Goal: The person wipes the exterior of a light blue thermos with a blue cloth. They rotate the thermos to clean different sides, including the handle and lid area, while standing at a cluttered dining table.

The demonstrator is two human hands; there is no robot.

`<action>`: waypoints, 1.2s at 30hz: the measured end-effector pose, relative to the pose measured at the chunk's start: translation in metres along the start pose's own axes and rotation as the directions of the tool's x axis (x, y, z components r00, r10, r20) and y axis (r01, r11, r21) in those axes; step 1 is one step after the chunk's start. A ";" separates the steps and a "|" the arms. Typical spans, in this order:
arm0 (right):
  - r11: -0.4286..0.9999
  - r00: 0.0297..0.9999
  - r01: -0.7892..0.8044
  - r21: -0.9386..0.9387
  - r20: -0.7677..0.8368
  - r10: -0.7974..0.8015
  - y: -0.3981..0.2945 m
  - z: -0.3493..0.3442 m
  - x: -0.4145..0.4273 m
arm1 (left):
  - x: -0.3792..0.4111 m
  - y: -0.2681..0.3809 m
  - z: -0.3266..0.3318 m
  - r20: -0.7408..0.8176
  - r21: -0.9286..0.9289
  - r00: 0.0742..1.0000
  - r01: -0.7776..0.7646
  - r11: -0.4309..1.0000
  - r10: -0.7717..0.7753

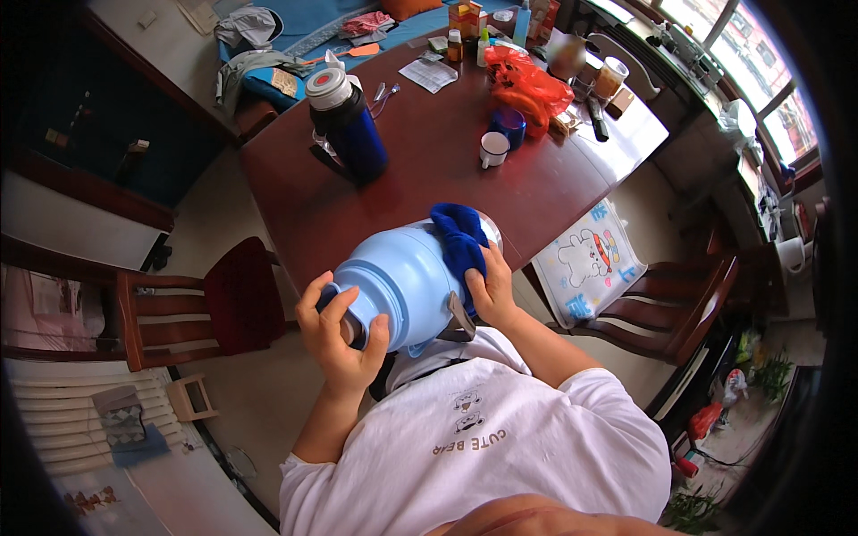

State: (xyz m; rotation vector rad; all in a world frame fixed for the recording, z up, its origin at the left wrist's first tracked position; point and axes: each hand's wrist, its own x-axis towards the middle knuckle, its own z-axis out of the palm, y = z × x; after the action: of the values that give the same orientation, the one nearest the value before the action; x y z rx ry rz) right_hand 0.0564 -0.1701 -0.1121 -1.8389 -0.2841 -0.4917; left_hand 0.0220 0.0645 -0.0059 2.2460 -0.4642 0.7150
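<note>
A light blue thermos jug (409,275) lies tilted on its side at the table's near edge, its neck towards the left. My left hand (348,328) grips it round the neck and spout end. In my right hand (493,288) is a dark blue cloth (461,241), pressed against the jug near its base. A grey handle (461,315) shows on the jug's near side. Farther back on the dark red wooden table (429,181), a dark blue vacuum flask (358,137) with a white lid stands upright.
A white enamel mug (494,149), a blue container (509,126) and a red plastic bag (529,87) are across the table. Behind them stand bottles and jars. A paper sheet (429,74) lies farther back. Wooden chairs (244,295) flank the table, the right one (670,301) with a printed cushion (590,264).
</note>
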 end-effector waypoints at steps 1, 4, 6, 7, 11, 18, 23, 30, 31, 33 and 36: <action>0.999 1.000 -0.022 -0.030 -0.016 0.021 0.008 0.000 -0.003 | -0.001 -0.001 0.000 -0.001 -0.005 1.000 0.002 1.000 -0.002; 0.989 0.996 -0.060 -0.132 -0.068 0.052 0.039 -0.002 -0.014 | -0.002 -0.002 0.001 -0.012 -0.031 1.000 0.008 0.999 -0.009; 0.975 0.990 -0.116 -0.189 -0.096 0.099 0.052 -0.004 -0.021 | 0.001 -0.001 0.004 -0.061 -0.023 0.998 -0.008 1.000 0.007; 0.964 0.986 -0.148 -0.221 -0.108 0.127 0.061 -0.006 -0.026 | 0.003 0.000 0.005 -0.084 -0.019 0.996 -0.018 1.000 0.016; 0.898 0.956 -0.273 -0.346 -0.204 0.212 0.112 -0.004 -0.048 | 0.005 0.002 0.007 -0.078 -0.057 0.997 -0.010 0.998 0.006; 0.976 0.976 -0.212 0.055 -0.039 0.214 0.012 -0.025 0.010 | 0.009 0.006 0.006 0.011 0.035 0.998 -0.059 0.998 0.059; 0.918 0.907 0.397 -0.018 0.160 -0.390 -0.076 -0.031 0.047 | 0.014 0.018 0.009 -0.014 0.053 0.995 -0.095 0.994 0.096; 0.865 0.805 0.501 0.026 0.351 -0.478 -0.103 -0.008 0.045 | 0.013 0.009 0.010 -0.034 0.089 0.993 -0.107 0.990 0.110; 0.859 0.798 0.512 0.029 0.353 -0.488 -0.101 -0.007 0.043 | 0.012 0.007 0.009 -0.033 0.067 0.992 -0.119 0.991 0.121; 0.853 0.791 0.523 0.009 0.369 -0.489 -0.099 -0.007 0.041 | 0.012 0.003 0.007 -0.036 0.023 0.988 -0.146 0.989 0.147; 0.835 0.775 0.549 -0.025 0.390 -0.498 -0.100 -0.006 0.040 | 0.010 -0.003 0.008 -0.057 -0.123 0.994 -0.103 0.987 0.096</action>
State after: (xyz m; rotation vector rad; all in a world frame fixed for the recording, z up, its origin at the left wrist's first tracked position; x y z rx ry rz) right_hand 0.0473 -0.1461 -0.0070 -1.9745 -1.0737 -0.5508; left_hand 0.0340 0.0591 -0.0060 2.0943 -0.5836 0.7704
